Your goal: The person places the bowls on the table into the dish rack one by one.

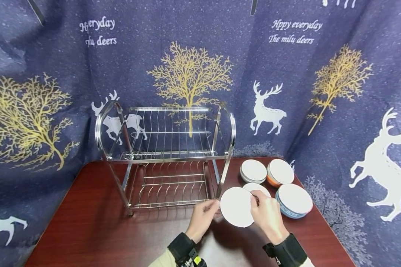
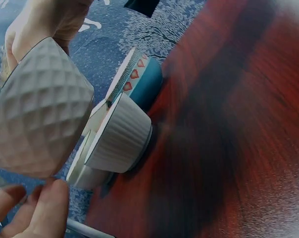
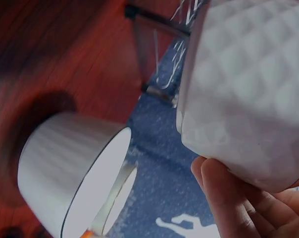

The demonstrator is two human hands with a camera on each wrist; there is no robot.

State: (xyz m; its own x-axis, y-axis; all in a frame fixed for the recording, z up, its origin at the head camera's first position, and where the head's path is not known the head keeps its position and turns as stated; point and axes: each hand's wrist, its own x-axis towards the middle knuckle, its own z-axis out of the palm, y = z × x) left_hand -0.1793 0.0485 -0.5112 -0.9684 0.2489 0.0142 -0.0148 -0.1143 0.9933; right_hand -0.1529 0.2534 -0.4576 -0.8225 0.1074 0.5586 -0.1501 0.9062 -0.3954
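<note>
A white bowl (image 1: 235, 207) with a quilted diamond relief on its outer wall, plain in the left wrist view, is raised above the table between both hands. My right hand (image 1: 268, 214) grips its right rim, with fingers against the outer wall in the right wrist view. On the opposite side, my left hand (image 1: 202, 218) pinches the bowl's edge with its fingertips; how deep the thumb reaches is hard to see. Just behind the held bowl, a ribbed white bowl (image 2: 121, 136) with a dark rim stands on the table, partly covered in the head view.
A two-tier metal dish rack (image 1: 167, 160) stands left of the hands on the red-brown table (image 1: 87, 222). Further bowls stand at right: a white one (image 1: 253, 170), an orange-based one (image 1: 280, 171) and a blue patterned stack (image 1: 294, 200). A dark deer-print curtain (image 1: 200, 33) hangs behind.
</note>
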